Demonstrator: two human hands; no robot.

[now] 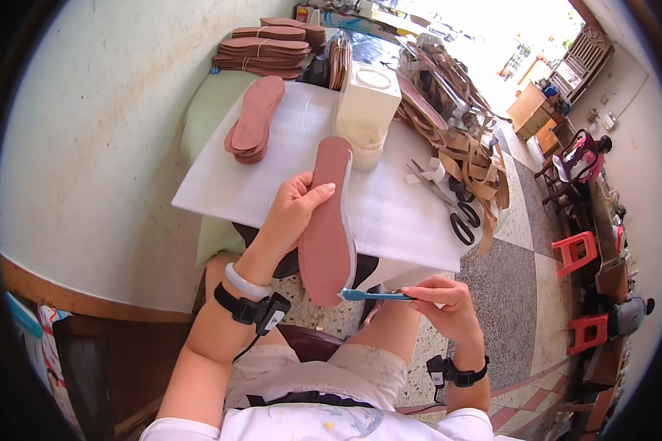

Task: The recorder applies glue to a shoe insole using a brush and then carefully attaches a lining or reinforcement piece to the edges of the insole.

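The white worktop (pixel 272 184) stands against a pale wall (pixel 103 147), with speckled floor (pixel 507 272) to its right. At its far end, bundles of brown insoles (pixel 265 51) lie stacked and tied with string. On its right edge sits a tangled heap of tan straps (pixel 478 147), some hanging over the side. A milky plastic jar (pixel 366 110), squarish and with a round cap on top, stands near the middle of the worktop; no label can be made out on it. To its left lies a small pile of insoles (pixel 254 121), fanned slightly. Black-handled scissors (pixel 449 202) lie to the right, blades pointing toward the jar, just beside a short roll of white tape (pixel 434 170).

The insole (pixel 327 228), reddish brown with a pale edge, is held up on end over the worktop's near edge, toe toward the jar and heel down above the lap. The left hand (pixel 290 209) grips its left edge at mid-length, thumb across the face and fingers clamped behind it. The right hand (pixel 445 301) has its fingers pinched together on the handle of a blue brush (pixel 375 295), which lies level with its tip touching the heel of the insole. Red stools (pixel 574 250) stand on the floor far right.
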